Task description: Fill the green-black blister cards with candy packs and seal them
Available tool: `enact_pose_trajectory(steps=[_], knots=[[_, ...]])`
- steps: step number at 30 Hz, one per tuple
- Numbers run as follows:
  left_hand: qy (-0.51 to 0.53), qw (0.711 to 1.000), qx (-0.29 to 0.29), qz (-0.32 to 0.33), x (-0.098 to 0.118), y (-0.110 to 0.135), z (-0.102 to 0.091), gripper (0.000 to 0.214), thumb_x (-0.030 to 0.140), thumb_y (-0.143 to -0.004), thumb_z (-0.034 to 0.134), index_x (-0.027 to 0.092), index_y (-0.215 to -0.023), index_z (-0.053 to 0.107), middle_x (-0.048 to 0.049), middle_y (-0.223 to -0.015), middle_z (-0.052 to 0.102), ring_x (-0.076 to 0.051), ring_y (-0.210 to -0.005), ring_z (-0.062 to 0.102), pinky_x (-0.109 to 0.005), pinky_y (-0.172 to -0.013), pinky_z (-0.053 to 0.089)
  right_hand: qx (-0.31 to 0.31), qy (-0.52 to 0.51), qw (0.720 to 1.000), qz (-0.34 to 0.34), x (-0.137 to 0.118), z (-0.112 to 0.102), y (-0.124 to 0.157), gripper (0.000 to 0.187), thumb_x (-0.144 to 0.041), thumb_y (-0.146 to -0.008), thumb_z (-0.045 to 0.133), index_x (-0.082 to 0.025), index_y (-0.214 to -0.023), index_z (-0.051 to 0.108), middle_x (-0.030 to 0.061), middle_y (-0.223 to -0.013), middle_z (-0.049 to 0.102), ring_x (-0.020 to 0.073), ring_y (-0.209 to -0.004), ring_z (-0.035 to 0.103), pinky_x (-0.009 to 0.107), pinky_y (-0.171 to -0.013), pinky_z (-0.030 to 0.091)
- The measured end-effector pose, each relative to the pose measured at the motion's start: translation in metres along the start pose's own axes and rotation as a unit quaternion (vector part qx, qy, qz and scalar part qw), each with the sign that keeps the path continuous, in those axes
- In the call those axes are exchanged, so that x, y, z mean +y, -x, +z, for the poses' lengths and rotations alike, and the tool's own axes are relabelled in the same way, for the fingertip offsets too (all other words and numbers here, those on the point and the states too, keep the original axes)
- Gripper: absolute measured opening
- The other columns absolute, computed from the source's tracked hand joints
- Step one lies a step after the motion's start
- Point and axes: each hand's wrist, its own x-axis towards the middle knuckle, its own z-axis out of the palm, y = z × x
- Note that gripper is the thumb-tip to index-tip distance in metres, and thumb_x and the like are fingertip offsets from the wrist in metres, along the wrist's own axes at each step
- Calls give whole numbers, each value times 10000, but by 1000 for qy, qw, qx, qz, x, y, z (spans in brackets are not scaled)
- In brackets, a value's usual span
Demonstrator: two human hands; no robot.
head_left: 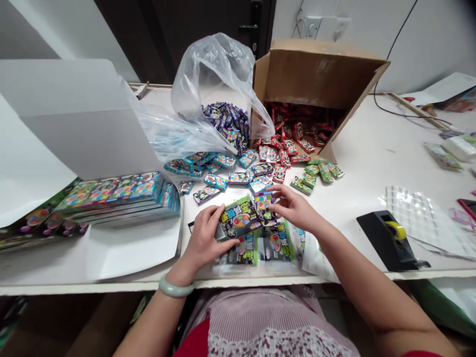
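Note:
My left hand (204, 237) grips a black-and-green printed candy packet (240, 218) at its left side, the thumb along its lower edge. A small purple candy box (265, 207) is at the fingertips of my right hand (293, 207), pinched by its right side, against the packet's right end. Beneath them, more black-and-green packets in clear plastic (277, 244) lie near the table's front edge. Just beyond my hands, small blue candy boxes (215, 181) and green candy boxes (301, 185) are scattered.
An open white carton (137, 248) with stacked boxes stands at left. Behind are a clear bag (219, 54) by purple boxes (226, 119) and a cardboard box (323, 74) spilling red boxes (284, 156). A black tape dispenser (385, 243) and blister-like sheets (424, 218) lie right.

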Motion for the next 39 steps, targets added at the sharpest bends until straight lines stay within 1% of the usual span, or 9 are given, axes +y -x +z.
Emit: enact_pose_trajectory(steps=[4,13,21,27,29,32,35,38,39], knots=[[1,1000,-17,18,2,3,-2,930,494,-701,735,235,-1454,254,-137,-1247,442,-320,-1156,456,-495,-978,419,-82,51,995,25,-1,-4,7,387,-273,-772,633,-240,-1137,511,-10,-854,523,95,-622,535,249,-537,499],[37,998,-46,16,9,7,-1,945,464,-680,762,233,-1450,266,-140,-1251,446,-318,-1163,454,-488,-970,429,-110,145,983,27,-11,-10,16,261,-277,-817,585,-200,-1052,501,-30,-746,511,99,-595,471,246,-546,382],[49,996,-59,43,11,5,0,940,501,-691,742,233,-1454,263,-144,-1249,447,-319,-1156,453,-490,-965,426,-145,140,979,15,-5,-10,13,266,-285,-815,611,-201,-1057,539,-26,-731,545,119,-633,518,256,-586,417],[19,999,-23,13,9,4,1,938,476,-696,747,227,-1458,258,-144,-1247,454,-318,-1139,466,-496,-958,431,26,164,986,-19,4,17,14,289,-338,-831,612,-208,-1082,552,43,-918,628,160,-742,588,310,-675,469],[19,999,-24,9,8,5,1,934,486,-696,743,225,-1456,266,-144,-1245,460,-319,-1138,470,-497,-957,435,20,180,982,-50,5,24,22,246,-345,-896,524,-222,-1103,571,58,-942,661,192,-867,606,344,-764,467],[30,999,-37,10,6,6,1,920,494,-696,739,231,-1450,282,-141,-1239,473,-321,-1140,477,-499,-955,444,-66,144,986,-55,8,22,26,336,-329,-932,463,-253,-1255,511,54,-1001,686,184,-907,623,357,-811,472],[47,998,-48,-7,3,6,0,904,481,-695,744,243,-1443,295,-134,-1241,470,-317,-1144,484,-496,-962,448,-107,130,984,-62,18,4,2,333,-339,-929,466,-250,-1240,547,34,-949,707,164,-799,632,337,-751,492],[48,998,-38,-33,0,5,-2,901,467,-693,750,256,-1441,293,-124,-1245,458,-314,-1153,484,-500,-978,444,13,274,955,-113,35,-16,-42,254,-258,-891,530,-230,-1121,635,65,-1057,696,204,-945,613,375,-854,455],[47,998,-36,-37,-2,5,-3,902,465,-694,750,260,-1441,289,-122,-1244,455,-314,-1156,482,-502,-981,442,2,340,932,-126,40,-20,-57,288,-199,-860,565,-222,-1139,630,82,-1129,678,229,-1030,588,396,-902,428]])
